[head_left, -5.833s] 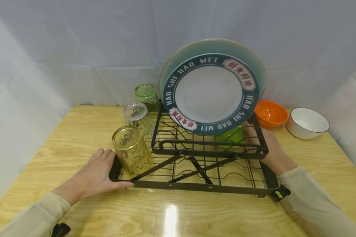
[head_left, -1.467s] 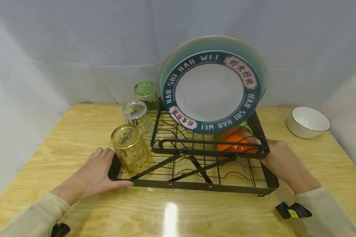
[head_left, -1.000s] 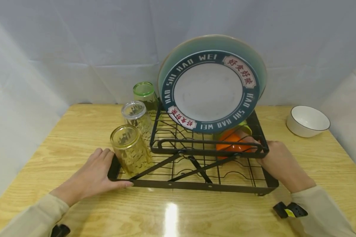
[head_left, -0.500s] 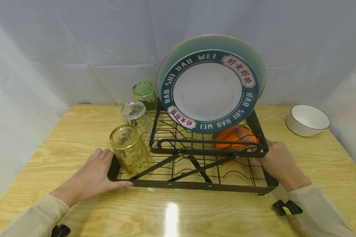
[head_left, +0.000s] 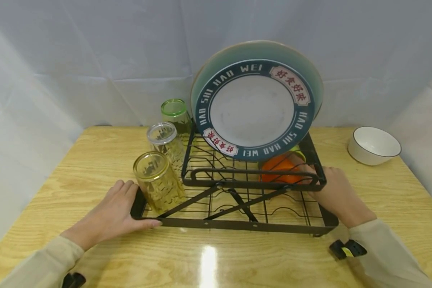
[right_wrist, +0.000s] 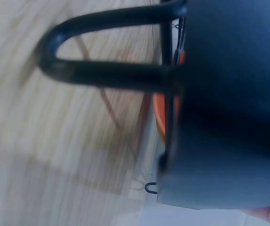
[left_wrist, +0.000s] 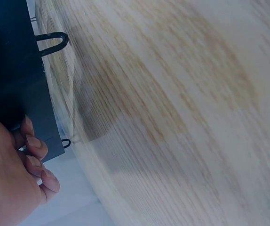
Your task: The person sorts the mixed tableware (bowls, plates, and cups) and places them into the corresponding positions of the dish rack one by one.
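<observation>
My left hand [head_left: 111, 214] grips the left front corner of a black two-tier dish rack [head_left: 237, 225], thumb along the front rail. In the left wrist view, its fingers [left_wrist: 35, 147] curl at the rack's dark side panel. From the right side, my right hand [head_left: 336, 194] reaches under the upper tier and holds an orange bowl [head_left: 276, 164] on the lower tier; its fingertips are partly hidden. Behind that bowl a green bowl [head_left: 299, 153] shows in part. The right wrist view mostly has the rack's side panel [right_wrist: 229, 122] and a sliver of the orange bowl [right_wrist: 159, 110].
Upright on the upper tier lean a patterned plate [head_left: 252, 112] and a teal bowl [head_left: 263, 49] behind it. Yellow [head_left: 160, 194], clear [head_left: 162, 134] and green [head_left: 174, 108] glasses stand along the rack's left side. A white bowl [head_left: 369, 156] sits on the table at right.
The orange bowl, earlier on the table beside the white bowl, is now inside the rack in my right hand. It has shifted and tilted slightly lately. My left hand stays put.
</observation>
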### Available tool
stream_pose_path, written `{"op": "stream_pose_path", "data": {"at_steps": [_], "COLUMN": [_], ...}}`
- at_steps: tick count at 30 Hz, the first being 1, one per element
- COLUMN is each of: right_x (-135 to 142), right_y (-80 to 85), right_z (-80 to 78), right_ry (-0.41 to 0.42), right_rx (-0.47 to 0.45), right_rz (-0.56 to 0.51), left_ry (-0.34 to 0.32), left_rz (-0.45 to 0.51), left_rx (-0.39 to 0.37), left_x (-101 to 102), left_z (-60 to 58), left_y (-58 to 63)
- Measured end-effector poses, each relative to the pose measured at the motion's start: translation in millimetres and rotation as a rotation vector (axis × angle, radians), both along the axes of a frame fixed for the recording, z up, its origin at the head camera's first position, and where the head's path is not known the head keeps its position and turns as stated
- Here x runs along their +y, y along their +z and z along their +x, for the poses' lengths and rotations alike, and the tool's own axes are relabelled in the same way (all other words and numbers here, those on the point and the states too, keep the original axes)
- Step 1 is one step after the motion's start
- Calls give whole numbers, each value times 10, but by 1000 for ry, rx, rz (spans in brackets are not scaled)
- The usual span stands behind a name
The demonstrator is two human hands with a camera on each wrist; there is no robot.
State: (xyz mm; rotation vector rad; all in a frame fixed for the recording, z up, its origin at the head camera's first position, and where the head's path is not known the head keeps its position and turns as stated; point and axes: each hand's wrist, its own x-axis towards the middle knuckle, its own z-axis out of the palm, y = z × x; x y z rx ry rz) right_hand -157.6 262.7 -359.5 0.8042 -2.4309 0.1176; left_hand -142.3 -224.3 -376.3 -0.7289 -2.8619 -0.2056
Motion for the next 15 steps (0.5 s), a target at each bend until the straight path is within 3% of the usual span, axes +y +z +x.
{"op": "stream_pose_path", "data": {"at_steps": [6, 15], "right_x": [2, 12], "right_y": [6, 77], "right_z": [0, 33], "right_ry": [-19, -7], "right_rx": [-27, 130], "right_rz": [-79, -84], "left_ry": [11, 16], "left_rz": [-3, 6], "left_rx": [-25, -37], "left_x": [9, 4], "left_z": [2, 8], "left_y": [15, 23]}}
